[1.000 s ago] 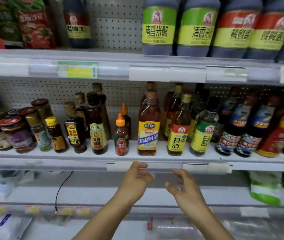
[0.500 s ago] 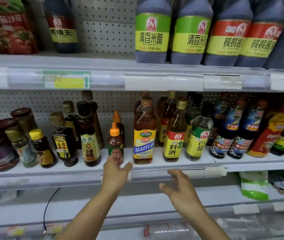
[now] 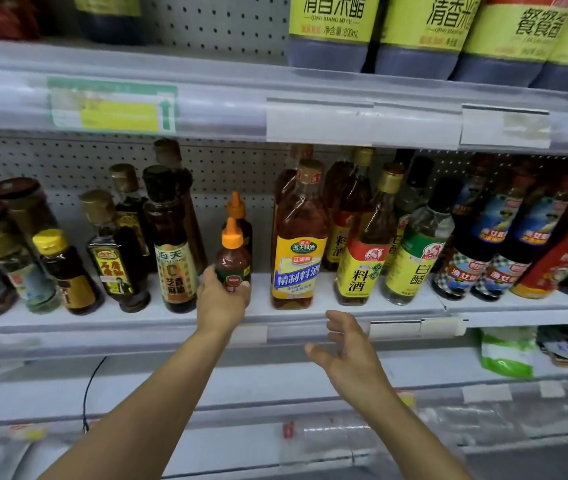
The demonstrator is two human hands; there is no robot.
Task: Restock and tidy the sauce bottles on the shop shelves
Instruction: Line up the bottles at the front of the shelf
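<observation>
Now | left hand (image 3: 221,301) grips orange-capped bottle (image 3: 232,263) | shelf edge (image 3: 171,329) just beside

Left hand (image 3: 222,301): grips the lower body of a small orange-capped sauce bottle (image 3: 232,259), upright on the middle shelf (image 3: 345,315).
Second orange-capped bottle (image 3: 237,211): directly behind the gripped one.
Right hand (image 3: 348,355): fingers relaxed, holding nothing, in front of the shelf edge, below the tall cooking wine bottle (image 3: 298,244).
Left neighbour: dark sesame oil bottle (image 3: 171,244), just beside the left hand.
Far left: jars (image 3: 16,216) with dark lids.
Upper shelf: large vinegar bottles (image 3: 331,29) with yellow-green labels.
</observation>
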